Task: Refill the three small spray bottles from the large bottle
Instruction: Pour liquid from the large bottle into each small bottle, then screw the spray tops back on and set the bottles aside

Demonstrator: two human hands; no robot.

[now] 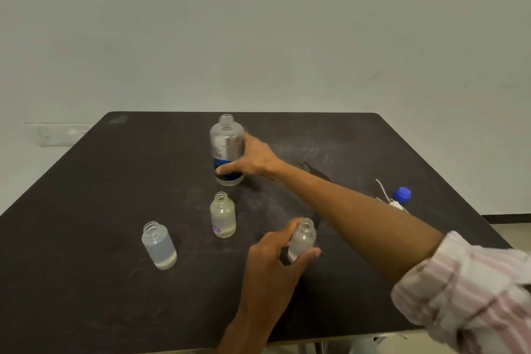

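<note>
Large bottle [226, 149]: uncapped, upright at frame centre on the desk [86, 181]; my right hand [253, 158] wraps its fingers round it.
Small bottles: one [301, 238] pinched in my left hand [275, 250], lower centre; two [222, 214] [159, 244] stand open to the left.
Blue cap [401, 194]: right edge.

A dark table [86, 195] stands against a plain pale wall [258, 23].

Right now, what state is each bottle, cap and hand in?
Large bottle: upright, uncapped, gripped by right hand.
Left small bottle: upright, uncapped.
Middle small bottle: upright, uncapped.
Right small bottle: uncapped, held by left hand.
Blue cap: off, on table.
</note>
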